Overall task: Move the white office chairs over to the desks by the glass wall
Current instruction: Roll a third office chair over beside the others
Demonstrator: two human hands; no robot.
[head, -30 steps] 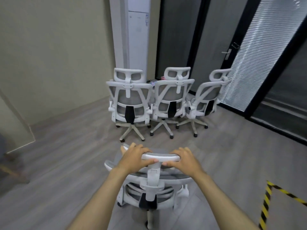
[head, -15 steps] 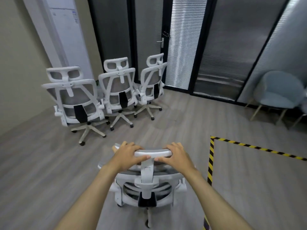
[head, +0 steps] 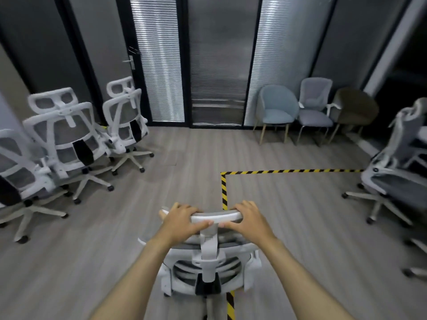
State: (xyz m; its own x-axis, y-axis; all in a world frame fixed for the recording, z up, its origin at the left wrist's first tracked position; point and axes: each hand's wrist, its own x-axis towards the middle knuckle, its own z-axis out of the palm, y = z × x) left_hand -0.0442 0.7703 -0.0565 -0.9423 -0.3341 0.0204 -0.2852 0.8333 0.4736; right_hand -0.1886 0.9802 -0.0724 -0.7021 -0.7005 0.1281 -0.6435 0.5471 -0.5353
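A white office chair with a grey mesh back stands right in front of me, seen from behind and above. My left hand grips the left end of its headrest. My right hand grips the right end. Three more white office chairs stand in a row at the left. Another white chair stands at the right edge. The glass wall with blinds fills the far side.
Yellow-and-black floor tape marks a corner that runs under the held chair. A light blue armchair, a grey chair and a brown armchair line the glass at far right. A door handle shows at the left.
The view and the held chair have swung to the right: the three parked chairs slid to the left edge, and the armchairs and the right-hand chair came into sight. Both hands kept their grip.
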